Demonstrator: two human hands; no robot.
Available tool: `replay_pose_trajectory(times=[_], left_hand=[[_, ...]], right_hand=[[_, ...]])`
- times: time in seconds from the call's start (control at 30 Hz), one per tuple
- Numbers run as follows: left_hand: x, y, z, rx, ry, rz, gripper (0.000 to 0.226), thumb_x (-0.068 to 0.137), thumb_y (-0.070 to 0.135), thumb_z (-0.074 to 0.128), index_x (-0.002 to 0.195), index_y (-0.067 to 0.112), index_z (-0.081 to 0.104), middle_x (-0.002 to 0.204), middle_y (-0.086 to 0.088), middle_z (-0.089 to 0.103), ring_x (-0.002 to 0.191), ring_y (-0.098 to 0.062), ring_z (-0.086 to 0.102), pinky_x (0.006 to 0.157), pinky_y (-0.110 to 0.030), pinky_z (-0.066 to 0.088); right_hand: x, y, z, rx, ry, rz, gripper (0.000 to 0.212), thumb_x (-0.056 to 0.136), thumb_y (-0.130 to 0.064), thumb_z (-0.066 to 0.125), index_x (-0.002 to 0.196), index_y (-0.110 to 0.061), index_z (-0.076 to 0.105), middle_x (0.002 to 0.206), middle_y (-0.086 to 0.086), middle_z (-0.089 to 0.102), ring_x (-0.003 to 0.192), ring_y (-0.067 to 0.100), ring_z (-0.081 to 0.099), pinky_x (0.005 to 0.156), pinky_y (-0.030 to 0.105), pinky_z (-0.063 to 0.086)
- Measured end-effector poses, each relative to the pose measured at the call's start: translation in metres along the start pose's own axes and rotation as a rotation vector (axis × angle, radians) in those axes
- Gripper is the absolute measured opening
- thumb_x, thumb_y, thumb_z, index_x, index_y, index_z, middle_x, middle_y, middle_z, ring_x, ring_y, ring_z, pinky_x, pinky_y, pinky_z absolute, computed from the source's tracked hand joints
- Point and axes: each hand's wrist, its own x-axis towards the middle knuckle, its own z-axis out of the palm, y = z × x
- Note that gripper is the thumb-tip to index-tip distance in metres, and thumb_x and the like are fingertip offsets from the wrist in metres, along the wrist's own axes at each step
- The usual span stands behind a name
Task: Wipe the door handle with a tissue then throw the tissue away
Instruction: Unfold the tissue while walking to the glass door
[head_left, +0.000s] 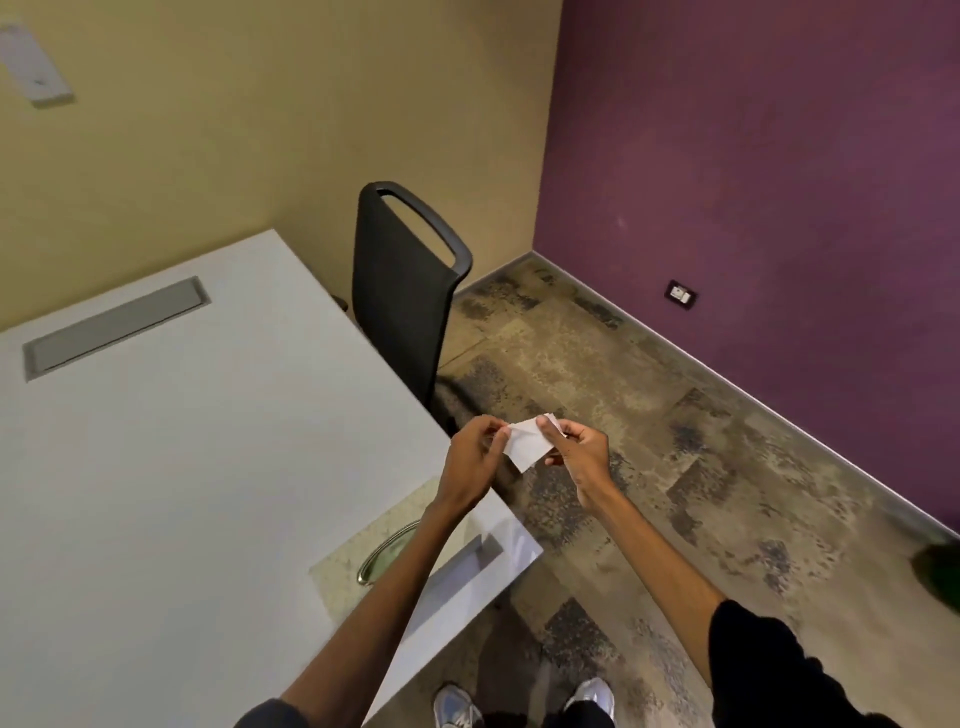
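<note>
A small white folded tissue (527, 446) is held in front of me between both hands, above the corner of the table. My left hand (475, 457) pinches its left edge with thumb and fingers. My right hand (576, 451) grips its right side, thumb on top. No door handle or bin shows in this view.
A white table (182, 441) with two grey cable hatches fills the left. A black office chair (402, 291) stands at its far corner. Patterned carpet (649, 441) stretches right to a purple wall with a socket (680, 295). A dark green object (943, 571) sits at the right edge.
</note>
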Motion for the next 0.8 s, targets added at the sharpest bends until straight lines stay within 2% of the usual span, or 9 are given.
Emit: replay_pose_trajectory(times=[0.13,0.33,0.43,0.53,0.63,0.73,0.8], left_hand=[[0.016,0.026,0.038,-0.037,-0.048,0.025,0.02,0.101,0.025,0.056,0.108,0.009,0.066,0.1,0.005,0.07,0.089,0.004,0.064,0.073,-0.005,0.049],[0.035,0.069,0.11,-0.072,-0.122,0.034,0.009,0.099,0.019,0.06,0.099,0.011,0.064,0.09,0.003,0.068,0.08,-0.001,0.063,0.066,-0.008,0.048],[0.042,0.095,0.154,-0.094,-0.161,0.027,0.008,0.098,0.016,0.061,0.095,0.009,0.064,0.085,0.003,0.068,0.075,-0.002,0.061,0.065,-0.008,0.047],[0.044,0.121,0.203,-0.124,-0.241,0.021,0.01,0.099,0.017,0.061,0.098,0.008,0.065,0.088,0.001,0.07,0.077,-0.006,0.063,0.07,-0.016,0.05],[0.043,0.144,0.252,-0.174,-0.363,0.04,0.008,0.098,0.017,0.063,0.104,0.012,0.066,0.092,0.0,0.071,0.081,-0.01,0.065,0.071,-0.02,0.053],[0.039,0.168,0.299,-0.16,-0.491,0.072,0.022,0.096,0.014,0.066,0.116,0.005,0.068,0.103,-0.011,0.074,0.089,-0.019,0.069,0.079,-0.035,0.056],[0.035,0.184,0.328,-0.131,-0.585,0.121,0.025,0.094,0.011,0.067,0.117,0.001,0.07,0.107,-0.014,0.075,0.094,-0.024,0.071,0.081,-0.038,0.057]], right_hand=[[0.011,-0.009,-0.042,0.1,0.089,0.06,0.023,0.079,-0.02,0.079,0.092,-0.003,0.072,0.075,0.006,0.072,0.055,0.009,0.063,0.047,0.021,0.051],[0.023,-0.025,-0.122,0.285,0.165,0.131,0.018,0.082,-0.016,0.077,0.095,-0.005,0.071,0.08,0.007,0.071,0.057,0.009,0.063,0.051,0.021,0.053],[0.024,-0.034,-0.171,0.347,0.206,0.131,0.025,0.082,-0.01,0.075,0.104,0.001,0.068,0.085,0.009,0.071,0.066,0.014,0.065,0.055,0.021,0.054],[0.022,-0.038,-0.225,0.369,0.265,0.108,0.024,0.083,-0.005,0.073,0.105,0.002,0.068,0.087,0.009,0.071,0.07,0.015,0.066,0.057,0.02,0.055],[0.016,-0.039,-0.281,0.405,0.349,0.083,0.016,0.083,-0.004,0.073,0.098,-0.001,0.069,0.083,0.007,0.072,0.067,0.013,0.068,0.056,0.021,0.056],[0.006,-0.039,-0.332,0.422,0.437,0.04,0.022,0.084,-0.004,0.072,0.105,0.003,0.068,0.084,0.008,0.072,0.069,0.015,0.068,0.061,0.022,0.058],[-0.003,-0.038,-0.363,0.445,0.507,0.012,0.024,0.084,-0.003,0.072,0.107,0.004,0.067,0.087,0.01,0.071,0.068,0.013,0.07,0.06,0.022,0.058]])
